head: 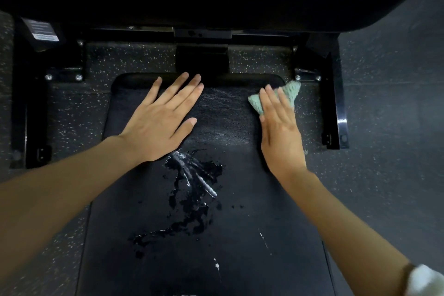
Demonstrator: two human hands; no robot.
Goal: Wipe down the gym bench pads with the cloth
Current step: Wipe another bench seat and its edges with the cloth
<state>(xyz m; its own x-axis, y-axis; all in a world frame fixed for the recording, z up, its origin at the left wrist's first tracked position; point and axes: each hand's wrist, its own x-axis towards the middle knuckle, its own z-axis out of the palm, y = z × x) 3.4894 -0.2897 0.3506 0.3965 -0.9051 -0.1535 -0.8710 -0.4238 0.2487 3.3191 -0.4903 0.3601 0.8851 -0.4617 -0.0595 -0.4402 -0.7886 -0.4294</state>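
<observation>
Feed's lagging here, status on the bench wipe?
Left hand flat on seat pad. Right hand presses cloth at far right corner. Puddle mid-pad, unwiped.

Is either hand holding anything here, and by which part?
Nothing is gripped. The right hand presses flat on the near part of the green cloth; the left hand lies flat on the seat pad.

dark speckled rubber floor (384, 79), dim light

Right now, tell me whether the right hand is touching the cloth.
Touching. The head view shows the right hand with straight fingers flat on the green cloth, pressing it onto the bench pad at its far right corner.
</observation>
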